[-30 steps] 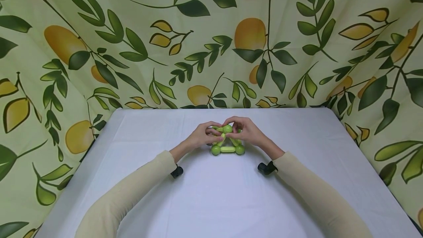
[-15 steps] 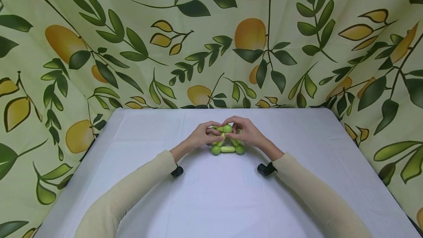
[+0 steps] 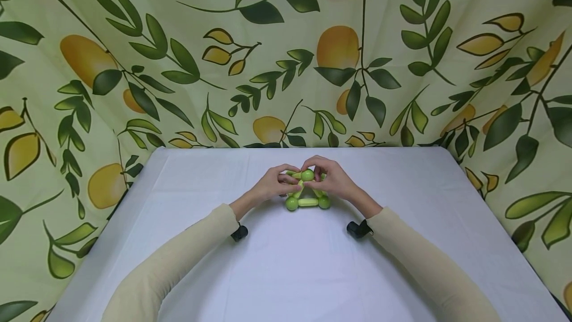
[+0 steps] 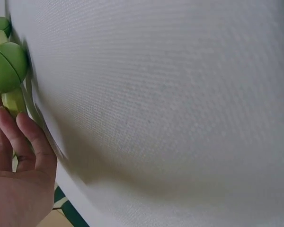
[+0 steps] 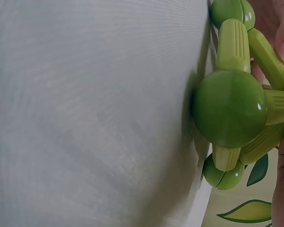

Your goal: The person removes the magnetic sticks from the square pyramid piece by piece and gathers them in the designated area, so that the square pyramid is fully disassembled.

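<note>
A frame of green balls and pale green ribbed rods, like a magnetic building set, stands on the white cloth. In front, a rod [image 3: 308, 202] joins two balls, and a further ball [image 3: 307, 175] sits on top. My left hand [image 3: 272, 184] grips the frame's left side, thumb at a slanting rod and index finger near the top. From the other side my right hand [image 3: 334, 179] holds the top, index finger arched over the ball and thumb below it. A large corner ball [image 5: 229, 109] fills the middle of the right wrist view. My fingers hide parts of the upper rods.
A white cloth [image 3: 286, 272] covers the table, whose far edge lies just behind the frame. Beyond hangs a curtain [image 3: 277, 83] printed with leaves and fruit. A small black camera [image 3: 240, 233] is strapped at each wrist.
My right hand has shifted very slightly, its index finger lifting a little over the top ball. The left hand and the frame stay where they were.
</note>
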`<state>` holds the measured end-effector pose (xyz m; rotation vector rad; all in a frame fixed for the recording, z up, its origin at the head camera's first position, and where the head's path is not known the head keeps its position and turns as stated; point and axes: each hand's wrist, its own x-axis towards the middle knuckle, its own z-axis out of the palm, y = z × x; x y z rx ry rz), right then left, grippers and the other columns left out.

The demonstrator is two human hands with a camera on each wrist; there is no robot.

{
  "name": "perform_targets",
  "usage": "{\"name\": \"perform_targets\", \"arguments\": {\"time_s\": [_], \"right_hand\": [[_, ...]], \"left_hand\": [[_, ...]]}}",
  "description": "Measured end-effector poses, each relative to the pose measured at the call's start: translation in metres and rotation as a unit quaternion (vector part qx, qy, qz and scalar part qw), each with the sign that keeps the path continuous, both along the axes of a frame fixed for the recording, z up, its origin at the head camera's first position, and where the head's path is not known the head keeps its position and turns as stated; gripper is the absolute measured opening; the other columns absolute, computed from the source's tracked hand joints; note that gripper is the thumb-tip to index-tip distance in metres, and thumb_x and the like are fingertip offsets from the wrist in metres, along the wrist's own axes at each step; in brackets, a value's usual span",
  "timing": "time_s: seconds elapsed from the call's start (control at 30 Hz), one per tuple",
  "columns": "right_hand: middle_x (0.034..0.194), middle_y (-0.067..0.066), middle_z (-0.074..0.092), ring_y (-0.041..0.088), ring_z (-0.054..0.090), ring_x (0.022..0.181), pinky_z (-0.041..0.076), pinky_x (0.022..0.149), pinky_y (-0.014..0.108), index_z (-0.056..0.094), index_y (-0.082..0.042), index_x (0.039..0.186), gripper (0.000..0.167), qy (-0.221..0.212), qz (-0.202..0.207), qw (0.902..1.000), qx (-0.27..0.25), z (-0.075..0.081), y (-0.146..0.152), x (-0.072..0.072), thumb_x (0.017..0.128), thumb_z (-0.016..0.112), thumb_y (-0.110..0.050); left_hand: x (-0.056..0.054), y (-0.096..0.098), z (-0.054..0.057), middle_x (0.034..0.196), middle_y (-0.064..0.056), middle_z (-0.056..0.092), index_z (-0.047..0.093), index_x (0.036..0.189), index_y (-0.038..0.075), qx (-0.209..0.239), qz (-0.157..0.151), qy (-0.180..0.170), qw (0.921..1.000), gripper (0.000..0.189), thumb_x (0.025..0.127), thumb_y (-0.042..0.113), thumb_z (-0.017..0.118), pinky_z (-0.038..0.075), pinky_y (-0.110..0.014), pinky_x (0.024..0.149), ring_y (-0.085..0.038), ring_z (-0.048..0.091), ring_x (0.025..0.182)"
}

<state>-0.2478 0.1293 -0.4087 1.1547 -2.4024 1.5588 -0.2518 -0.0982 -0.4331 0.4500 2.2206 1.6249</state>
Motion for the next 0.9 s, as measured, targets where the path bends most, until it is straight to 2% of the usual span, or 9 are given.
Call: {"name": "perform_targets", "arguments": {"time_s": [0.17, 0.33, 0.63, 0.9], "right_hand": [[0.105, 0.017, 0.064, 0.035, 0.052, 0.066, 0.045, 0.059, 0.040, 0.067, 0.006, 0.105, 0.029, -0.002, -0.007, 1.0000, -0.004, 0.0013, -0.0022, 0.0017, 0.080, 0.080, 0.013], [0.104, 0.017, 0.063, 0.036, 0.052, 0.065, 0.044, 0.059, 0.041, 0.066, 0.005, 0.104, 0.030, 0.007, -0.012, 0.9999, -0.007, 0.0019, -0.0036, 0.0028, 0.079, 0.080, 0.014], [0.110, 0.019, 0.064, 0.036, 0.051, 0.063, 0.044, 0.058, 0.041, 0.069, 0.008, 0.108, 0.032, 0.029, -0.009, 0.9995, -0.014, -0.0021, -0.0032, 0.0020, 0.080, 0.080, 0.014], [0.111, 0.017, 0.063, 0.034, 0.051, 0.064, 0.044, 0.058, 0.039, 0.068, 0.007, 0.106, 0.029, 0.029, -0.017, 0.9993, -0.020, -0.0029, -0.0038, 0.0023, 0.080, 0.080, 0.013]], "left_hand": [[-0.0002, -0.0009, 0.0020, 0.105, -0.011, 0.075, 0.058, 0.134, 0.005, -0.008, -0.005, 0.006, 0.9999, 0.047, 0.091, 0.007, 0.077, 0.054, -0.034, 0.071, -0.020, 0.071, 0.091], [-0.0011, 0.0004, 0.0021, 0.100, -0.011, 0.075, 0.056, 0.133, 0.004, -0.015, -0.014, 0.018, 0.9996, 0.048, 0.090, 0.005, 0.078, 0.053, -0.033, 0.069, -0.020, 0.072, 0.088], [-0.0026, 0.0013, -0.0006, 0.096, -0.010, 0.075, 0.054, 0.133, 0.005, -0.016, -0.015, 0.013, 0.9997, 0.048, 0.091, 0.003, 0.077, 0.053, -0.032, 0.069, -0.019, 0.072, 0.085], [-0.0046, 0.0017, -0.0026, 0.097, -0.010, 0.075, 0.054, 0.132, 0.006, -0.015, -0.007, 0.008, 0.9998, 0.047, 0.091, 0.004, 0.078, 0.055, -0.032, 0.072, -0.021, 0.072, 0.087]]}}
